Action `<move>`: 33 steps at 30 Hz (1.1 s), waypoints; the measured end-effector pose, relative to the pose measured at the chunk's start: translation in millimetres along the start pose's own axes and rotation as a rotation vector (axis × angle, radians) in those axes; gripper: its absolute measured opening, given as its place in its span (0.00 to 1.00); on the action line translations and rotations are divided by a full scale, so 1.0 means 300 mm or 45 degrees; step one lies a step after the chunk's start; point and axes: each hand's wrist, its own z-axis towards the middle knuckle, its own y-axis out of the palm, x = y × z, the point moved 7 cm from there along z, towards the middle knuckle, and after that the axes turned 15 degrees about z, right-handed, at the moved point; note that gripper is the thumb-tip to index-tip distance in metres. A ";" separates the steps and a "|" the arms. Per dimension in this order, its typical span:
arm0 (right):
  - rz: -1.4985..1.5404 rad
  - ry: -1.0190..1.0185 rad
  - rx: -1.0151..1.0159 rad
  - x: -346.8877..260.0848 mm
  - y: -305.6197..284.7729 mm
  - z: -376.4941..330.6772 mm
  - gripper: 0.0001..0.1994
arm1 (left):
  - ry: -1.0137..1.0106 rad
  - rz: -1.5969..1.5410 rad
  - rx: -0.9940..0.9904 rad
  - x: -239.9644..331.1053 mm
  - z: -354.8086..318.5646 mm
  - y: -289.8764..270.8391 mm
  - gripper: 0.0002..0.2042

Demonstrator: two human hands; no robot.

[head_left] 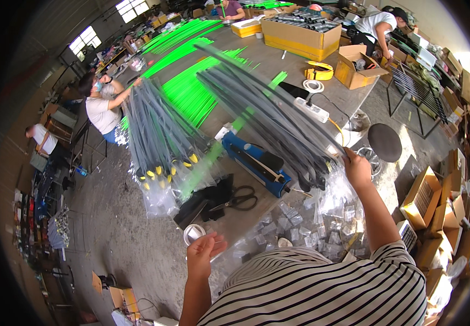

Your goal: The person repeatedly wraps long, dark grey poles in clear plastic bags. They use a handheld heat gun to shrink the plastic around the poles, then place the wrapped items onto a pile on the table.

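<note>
My right hand [357, 167] is closed on the near end of a long, thin item in a clear plastic sleeve [278, 95], which slants over a bundle of similar grey sleeved lengths [267, 119]. Motion blurs the sleeve. My left hand [205, 250] is empty with its fingers apart, beside a white roll [194, 233] at the table's near edge. Between the hands lie a blue heat sealer [254, 163], black-handled scissors [239, 199] and dark pieces of cloth or film [205, 202]. A second sleeved bundle [161, 127], with yellow tips, lies to the left.
Bright green rods [191, 89] cover the table's middle. A white power strip [312, 110] with cords and an open carton [303, 38] of dark parts stand farther back. Small clear packets [300, 225] litter the area below the near edge. A co-worker [102, 103] handles the left bundle's far end.
</note>
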 end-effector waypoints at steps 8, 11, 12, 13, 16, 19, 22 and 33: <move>0.092 0.190 -0.212 0.232 0.265 0.229 0.17 | -0.194 -0.061 0.337 -0.102 -0.141 -0.119 0.13; 0.015 -0.042 -0.219 0.086 0.282 0.308 0.27 | -0.219 -0.070 0.513 -0.119 -0.222 -0.150 0.14; 0.061 -0.233 -0.138 -0.032 0.254 0.348 0.25 | -0.238 -0.081 0.550 -0.129 -0.241 -0.158 0.14; 0.155 -0.430 -0.089 -0.168 0.239 0.391 0.23 | -0.258 -0.090 0.588 -0.142 -0.266 -0.166 0.14; 0.665 -0.754 -0.256 -0.764 0.182 0.373 0.17 | -0.326 -0.131 0.712 -0.190 -0.345 -0.186 0.14; 0.572 -0.933 -0.510 -1.148 0.358 0.315 0.18 | -0.317 -0.185 0.789 -0.185 -0.380 -0.199 0.12; 0.367 -0.731 -0.619 -1.299 0.666 0.282 0.19 | -0.278 -0.217 0.846 -0.195 -0.420 -0.214 0.12; 0.107 -0.330 -0.557 -1.202 1.258 0.202 0.27 | -0.313 -0.692 0.910 -0.552 -0.707 -0.337 0.19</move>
